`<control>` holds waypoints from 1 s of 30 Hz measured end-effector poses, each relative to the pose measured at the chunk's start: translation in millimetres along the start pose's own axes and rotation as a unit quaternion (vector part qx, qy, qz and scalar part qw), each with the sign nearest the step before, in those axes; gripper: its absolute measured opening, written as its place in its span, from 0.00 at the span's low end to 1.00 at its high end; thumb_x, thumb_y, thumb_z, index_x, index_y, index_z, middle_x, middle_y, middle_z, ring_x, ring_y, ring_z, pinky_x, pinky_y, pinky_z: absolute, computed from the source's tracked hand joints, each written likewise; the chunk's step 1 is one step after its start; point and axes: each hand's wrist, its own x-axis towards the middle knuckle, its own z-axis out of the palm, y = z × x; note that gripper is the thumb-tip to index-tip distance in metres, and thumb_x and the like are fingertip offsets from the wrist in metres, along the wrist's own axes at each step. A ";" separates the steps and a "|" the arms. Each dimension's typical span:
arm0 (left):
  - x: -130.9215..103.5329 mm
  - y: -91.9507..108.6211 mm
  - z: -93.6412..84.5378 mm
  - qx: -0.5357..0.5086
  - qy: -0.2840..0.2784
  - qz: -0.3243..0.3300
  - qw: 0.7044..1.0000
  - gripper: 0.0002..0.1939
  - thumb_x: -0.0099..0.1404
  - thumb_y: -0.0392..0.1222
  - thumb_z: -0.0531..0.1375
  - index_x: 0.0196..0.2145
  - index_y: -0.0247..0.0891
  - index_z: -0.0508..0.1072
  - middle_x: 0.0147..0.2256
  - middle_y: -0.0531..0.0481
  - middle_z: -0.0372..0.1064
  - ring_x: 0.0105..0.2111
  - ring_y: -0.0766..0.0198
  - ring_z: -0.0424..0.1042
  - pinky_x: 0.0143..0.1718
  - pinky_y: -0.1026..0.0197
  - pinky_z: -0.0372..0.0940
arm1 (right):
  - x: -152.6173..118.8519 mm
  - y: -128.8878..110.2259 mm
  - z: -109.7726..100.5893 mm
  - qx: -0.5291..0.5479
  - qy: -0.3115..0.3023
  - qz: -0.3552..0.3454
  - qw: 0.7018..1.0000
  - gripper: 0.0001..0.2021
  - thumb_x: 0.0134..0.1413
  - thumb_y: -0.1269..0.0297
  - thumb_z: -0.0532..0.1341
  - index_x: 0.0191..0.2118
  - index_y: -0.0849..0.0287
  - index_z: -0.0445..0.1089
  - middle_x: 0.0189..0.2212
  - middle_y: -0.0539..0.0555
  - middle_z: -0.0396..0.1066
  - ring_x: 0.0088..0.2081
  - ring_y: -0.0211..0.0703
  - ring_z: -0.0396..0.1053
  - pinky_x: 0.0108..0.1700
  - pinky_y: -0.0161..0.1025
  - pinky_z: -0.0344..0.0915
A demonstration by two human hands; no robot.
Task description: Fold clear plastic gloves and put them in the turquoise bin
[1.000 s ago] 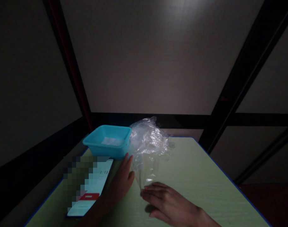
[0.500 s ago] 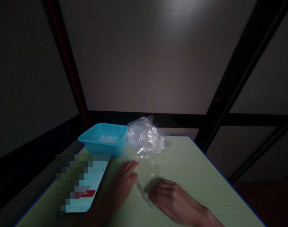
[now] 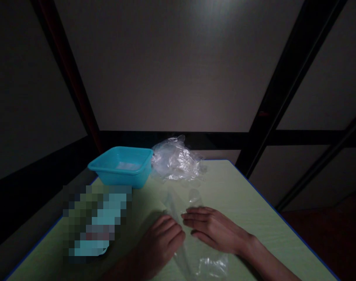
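A clear plastic bag (image 3: 213, 266) lies flat on the pale green table, under and between my hands. My right hand (image 3: 209, 230) rests on it from the right, fingers stretched out and pointing left. From the left, my left hand (image 3: 167, 236) touches the bag's left side with its fingers curled together; whatever they pinch is too small to make out. Behind the hands sits a crumpled heap of clear plastic (image 3: 178, 160).
A blue plastic basin (image 3: 122, 179) with something pale inside stands at the back left, beside the heap. In front of it lies a blurred-out flat object (image 3: 107, 218). The table (image 3: 268, 238) has a blue edge, and a panelled wall rises behind.
My left hand has moved right and nearer to me, and its fingers have curled in. My right hand has shifted slightly up in view. The clear bag now lies flatter beneath the hands.
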 end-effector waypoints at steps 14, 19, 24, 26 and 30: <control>-16.7 -65.4 -24.8 0.228 0.012 -0.169 0.959 0.13 0.56 0.26 0.49 0.27 0.36 0.71 0.30 0.44 0.71 0.31 0.54 0.70 0.35 0.53 0.64 | -5.8 -1.2 -7.5 -0.093 0.040 0.087 0.991 0.13 0.59 0.66 0.55 0.47 0.62 0.69 0.39 0.59 0.74 0.41 0.48 0.71 0.45 0.46 0.65; -17.0 -57.6 -13.2 0.056 -0.004 -0.307 0.950 0.11 0.60 0.36 0.50 0.31 0.38 0.72 0.32 0.47 0.73 0.32 0.58 0.73 0.34 0.57 0.68 | -7.1 -6.4 -11.8 -0.107 0.036 0.086 0.990 0.14 0.61 0.61 0.52 0.46 0.61 0.70 0.39 0.59 0.73 0.41 0.49 0.68 0.43 0.47 0.65; -13.0 -42.6 -9.6 -0.026 0.050 -0.336 0.940 0.11 0.63 0.39 0.50 0.37 0.35 0.71 0.36 0.45 0.74 0.36 0.56 0.73 0.38 0.54 0.69 | -9.9 -9.4 -2.8 0.010 -0.037 0.015 0.999 0.29 0.58 0.47 0.52 0.61 0.56 0.53 0.63 0.57 0.47 0.63 0.51 0.44 0.61 0.50 0.45; -10.8 -35.5 -10.3 -0.011 0.092 -0.283 0.955 0.10 0.62 0.36 0.51 0.38 0.36 0.71 0.36 0.45 0.73 0.37 0.57 0.73 0.39 0.55 0.69 | -9.7 -14.7 3.6 0.039 -0.046 0.028 0.998 0.32 0.57 0.44 0.50 0.63 0.53 0.48 0.64 0.58 0.43 0.64 0.53 0.41 0.62 0.53 0.42; -5.0 -20.1 -8.0 0.014 0.128 -0.180 0.975 0.11 0.60 0.30 0.50 0.33 0.38 0.70 0.33 0.48 0.72 0.34 0.61 0.72 0.35 0.61 0.68 | -4.3 -32.7 9.4 0.025 -0.039 0.061 0.997 0.34 0.55 0.41 0.51 0.63 0.53 0.50 0.63 0.61 0.47 0.60 0.60 0.49 0.58 0.58 0.49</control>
